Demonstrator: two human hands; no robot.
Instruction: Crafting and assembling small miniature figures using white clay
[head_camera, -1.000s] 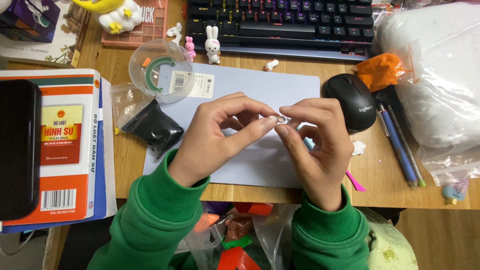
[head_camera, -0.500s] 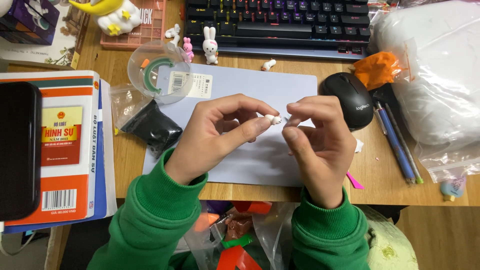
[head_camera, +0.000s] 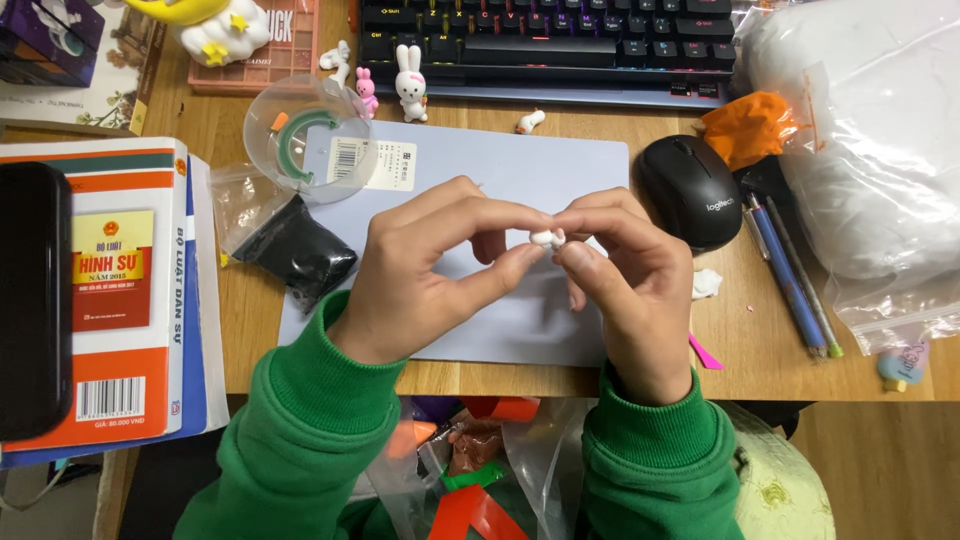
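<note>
Both hands meet above the pale mat (head_camera: 520, 170), which lies flat on the wooden counter (head_camera: 760, 370). The left hand (head_camera: 430, 270) comes in from the lower left with its wrist bent and knuckles up, thumb and forefinger stretched toward the middle of the mat. The right hand (head_camera: 625, 285) rises from the lower right, its fingers curled inward to meet them. Between the fingertips of both hands sits a small white lump (head_camera: 547, 238), and each hand's grip is clamped on it, thumb pressing against forefinger. The lump is held just above the mat's middle, not touching it. Most of the lump is covered by the fingertips, so its shape is hard to make out. Green sleeves (head_camera: 320, 420) cover both forearms down to the wrists. Right of the mat rests a black mouse (head_camera: 690, 190), and just beyond that an orange wad (head_camera: 750, 125) and a big clear bag of white stuff (head_camera: 860, 130), cut off by the frame's edge. On the mat's upper left corner lies a clear round lid (head_camera: 310, 140), with a black packet (head_camera: 295, 250) at the left edge below it. Behind the mat stand a white rabbit figure (head_camera: 410, 80) and a keyboard (head_camera: 550, 40), partly out of frame. Left of the mat is a stack of books (head_camera: 120, 300), with a black phone (head_camera: 30, 300) on top.
</note>
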